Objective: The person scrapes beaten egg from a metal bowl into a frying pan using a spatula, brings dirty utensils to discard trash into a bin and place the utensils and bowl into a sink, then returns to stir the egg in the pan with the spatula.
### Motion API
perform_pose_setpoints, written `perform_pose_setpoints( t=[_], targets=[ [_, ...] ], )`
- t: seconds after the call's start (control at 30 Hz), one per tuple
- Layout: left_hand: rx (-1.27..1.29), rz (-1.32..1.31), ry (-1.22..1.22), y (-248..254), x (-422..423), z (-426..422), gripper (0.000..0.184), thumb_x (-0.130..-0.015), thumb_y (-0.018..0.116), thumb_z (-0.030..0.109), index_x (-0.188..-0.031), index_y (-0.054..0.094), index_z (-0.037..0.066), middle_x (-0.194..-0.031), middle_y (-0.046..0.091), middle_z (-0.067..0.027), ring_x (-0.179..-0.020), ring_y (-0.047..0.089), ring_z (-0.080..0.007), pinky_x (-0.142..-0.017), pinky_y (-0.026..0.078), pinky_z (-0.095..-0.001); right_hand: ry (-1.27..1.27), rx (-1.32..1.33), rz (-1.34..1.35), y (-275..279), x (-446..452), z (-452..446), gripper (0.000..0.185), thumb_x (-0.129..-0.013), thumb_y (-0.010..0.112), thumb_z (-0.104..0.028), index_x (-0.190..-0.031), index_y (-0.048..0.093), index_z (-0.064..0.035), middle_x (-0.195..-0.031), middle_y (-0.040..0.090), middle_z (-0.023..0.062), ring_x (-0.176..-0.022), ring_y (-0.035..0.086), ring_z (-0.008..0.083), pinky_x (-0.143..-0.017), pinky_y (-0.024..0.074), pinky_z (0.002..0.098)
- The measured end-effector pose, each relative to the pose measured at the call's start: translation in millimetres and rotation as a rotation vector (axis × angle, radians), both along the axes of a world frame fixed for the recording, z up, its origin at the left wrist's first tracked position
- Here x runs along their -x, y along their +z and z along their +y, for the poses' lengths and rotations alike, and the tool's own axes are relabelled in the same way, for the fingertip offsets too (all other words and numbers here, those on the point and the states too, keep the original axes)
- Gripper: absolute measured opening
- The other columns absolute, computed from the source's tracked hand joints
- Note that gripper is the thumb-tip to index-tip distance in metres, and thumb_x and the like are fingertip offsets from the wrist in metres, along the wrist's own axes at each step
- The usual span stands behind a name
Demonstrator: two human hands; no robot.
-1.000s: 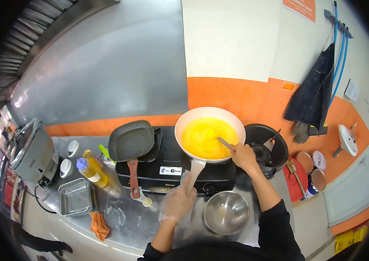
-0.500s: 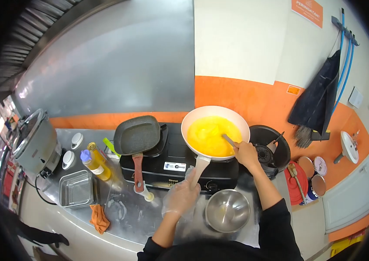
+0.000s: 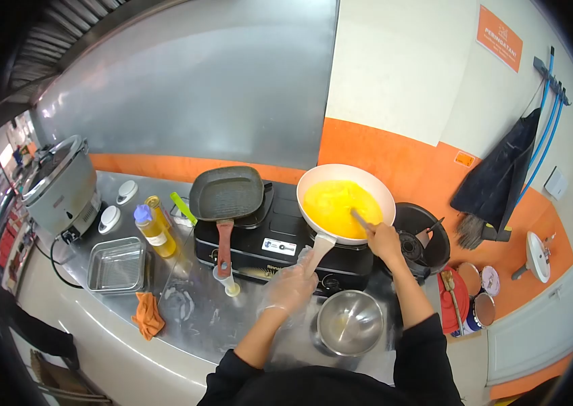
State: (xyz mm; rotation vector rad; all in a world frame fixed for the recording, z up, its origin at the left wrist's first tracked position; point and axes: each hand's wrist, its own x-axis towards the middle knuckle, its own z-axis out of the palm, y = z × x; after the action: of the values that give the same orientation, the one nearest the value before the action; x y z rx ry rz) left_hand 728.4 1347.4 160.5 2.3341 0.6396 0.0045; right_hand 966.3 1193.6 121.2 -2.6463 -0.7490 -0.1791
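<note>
My left hand (image 3: 289, 289), in a clear plastic glove, is closed around the pale handle of a white-lined frying pan (image 3: 384, 184) on the right burner of the black gas stove (image 3: 286, 223). Bright yellow liquid (image 3: 332, 203), which looks like beaten egg, covers the pan's bottom. With my right hand (image 3: 385, 242), bare and closed, I grip a grey-handled utensil (image 3: 361, 219) that dips into the liquid; its head is hidden. A steel mixing bowl (image 3: 350, 323) with a little residue stands below the pan, between my forearms.
A square grill pan (image 3: 227, 192) sits on the left burner. Further left are oil bottles (image 3: 159, 233), a glass container (image 3: 116, 265), an orange cloth (image 3: 148, 316) and a rice cooker (image 3: 62, 189). A black burner (image 3: 411, 242) adjoins my right forearm. Another person's dark sleeve (image 3: 39, 335) shows lower left.
The camera view has shifted and tilted, so the scene sits slightly rotated. My left hand still holds the pan handle, and the utensil remains in the yellow liquid, whose surface pattern has altered.
</note>
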Motion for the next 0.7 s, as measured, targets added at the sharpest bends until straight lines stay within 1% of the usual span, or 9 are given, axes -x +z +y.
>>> perform_pose_setpoints(
  t=[0.1,0.17,0.23,0.3,0.37,0.43,0.5,0.57,0.7],
  targets=[
    [-0.030,-0.061,-0.013,-7.1,-0.4,0.8,0.057,-0.086,0.051,0.032,-0.141,0.039,0.022,-0.104,0.065,-0.0221,-0.098,0.062,-0.0383,-0.087,0.047,-0.0468,0.164,-0.064,0.089,8.7,-0.4,-0.6,0.027,-0.085,0.061,-0.027,-0.105,0.071,-0.0112,-0.088,0.068,0.0197,-0.084,0.066,0.0375,-0.079,0.0518,0.0445],
    [-0.037,-0.042,-0.008,-6.3,-0.7,0.2,0.057,-0.086,0.051,0.032,-0.141,0.039,0.022,-0.103,0.065,-0.0214,-0.098,0.062,-0.0382,-0.087,0.048,-0.0472,-0.119,0.026,0.042,15.6,-3.0,6.6,0.027,-0.084,0.063,-0.026,-0.106,0.071,-0.0119,-0.091,0.068,0.0209,-0.085,0.066,0.0369,-0.082,0.0517,0.0419],
    [-0.055,-0.034,0.002,-5.8,-0.2,0.9,0.057,-0.086,0.051,0.032,-0.141,0.039,0.023,-0.103,0.065,-0.0206,-0.098,0.062,-0.0381,-0.087,0.048,-0.0476,-0.143,0.113,0.008,21.2,5.5,9.6,0.027,-0.084,0.063,-0.025,-0.107,0.071,-0.0129,-0.089,0.068,0.0205,-0.085,0.067,0.0342,-0.081,0.0521,0.0401],
    [-0.081,-0.017,-0.011,-6.1,-1.1,2.1,0.057,-0.086,0.051,0.032,-0.141,0.039,0.024,-0.103,0.066,-0.0194,-0.098,0.062,-0.0373,-0.087,0.048,-0.0475,0.177,-0.047,0.092,22.3,5.6,2.5,0.027,-0.085,0.061,-0.026,-0.105,0.071,-0.0114,-0.086,0.068,0.0217,-0.084,0.068,0.0335,-0.079,0.0526,0.0416],
    [-0.060,0.009,-0.007,-5.0,1.0,2.6,0.057,-0.086,0.051,0.031,-0.141,0.039,0.025,-0.105,0.065,-0.0193,-0.099,0.062,-0.0367,-0.087,0.048,-0.0472,0.119,-0.053,0.148,21.0,-3.0,1.1,0.027,-0.085,0.061,-0.026,-0.105,0.071,-0.0105,-0.083,0.068,0.0219,-0.084,0.068,0.0330,-0.078,0.0527,0.0416],
    [-0.037,0.029,-0.002,-7.1,1.5,0.3,0.057,-0.085,0.050,0.031,-0.141,0.039,0.025,-0.107,0.065,-0.0193,-0.101,0.062,-0.0360,-0.088,0.048,-0.0469,-0.168,-0.005,0.046,10.3,-8.3,8.7,0.027,-0.083,0.064,-0.028,-0.102,0.072,-0.0113,-0.083,0.068,0.0218,-0.083,0.068,0.0327,-0.079,0.0527,0.0391],
    [-0.055,0.053,-0.040,-11.3,-5.1,6.6,0.058,-0.085,0.049,0.031,-0.141,0.038,0.026,-0.111,0.064,-0.0188,-0.103,0.062,-0.0350,-0.090,0.047,-0.0462,-0.062,0.048,-0.113,17.6,1.3,8.3,0.027,-0.084,0.063,-0.029,-0.102,0.072,-0.0111,-0.079,0.069,0.0193,-0.080,0.069,0.0323,-0.078,0.0529,0.0389],
    [-0.056,0.042,-0.024,-14.6,-4.4,8.4,0.058,-0.085,0.049,0.031,-0.142,0.038,0.026,-0.111,0.064,-0.0186,-0.103,0.061,-0.0350,-0.090,0.047,-0.0463,0.136,-0.081,0.123,16.5,-4.6,-6.0,0.026,-0.085,0.061,-0.027,-0.101,0.072,-0.0096,-0.081,0.068,0.0205,-0.081,0.067,0.0357,-0.077,0.0528,0.0422],
    [-0.054,-0.006,-0.017,-23.0,-4.2,4.3,0.060,-0.083,0.047,0.031,-0.142,0.038,0.025,-0.111,0.064,-0.0179,-0.102,0.062,-0.0352,-0.089,0.048,-0.0463,-0.113,0.054,-0.089,-5.4,-14.1,11.6,0.027,-0.085,0.062,-0.031,-0.100,0.073,-0.0112,-0.085,0.068,0.0216,-0.083,0.067,0.0360,-0.078,0.0528,0.0405]
  ],
)
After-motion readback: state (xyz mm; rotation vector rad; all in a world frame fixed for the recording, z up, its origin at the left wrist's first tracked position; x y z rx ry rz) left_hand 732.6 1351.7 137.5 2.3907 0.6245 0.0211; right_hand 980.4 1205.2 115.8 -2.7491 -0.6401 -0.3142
